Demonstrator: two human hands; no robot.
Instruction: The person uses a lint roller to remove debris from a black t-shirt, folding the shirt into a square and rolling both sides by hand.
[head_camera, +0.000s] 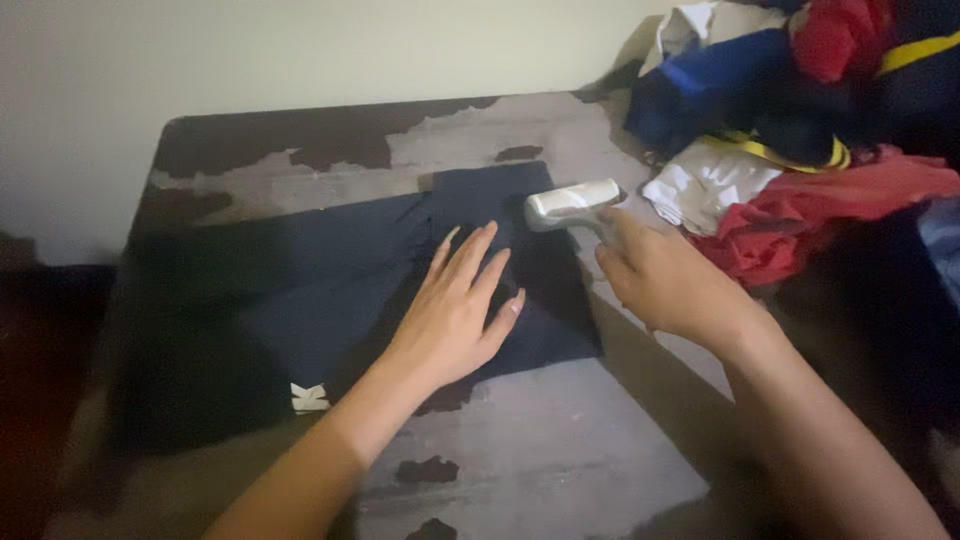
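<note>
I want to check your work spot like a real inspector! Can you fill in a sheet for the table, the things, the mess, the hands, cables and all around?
Surface: worn table, grey with dark peeled patches.
Job's things: dark blue garment spread flat; pale grey handheld tool resting on its far edge.
Clutter: pile of clothes, red, blue, white and yellow, at the table's right side.
Hands: left hand flat on the garment, fingers spread; right hand gripping the tool's handle.
Cables: nothing seen.
Surroundings: plain pale wall behind; dim light.
</note>
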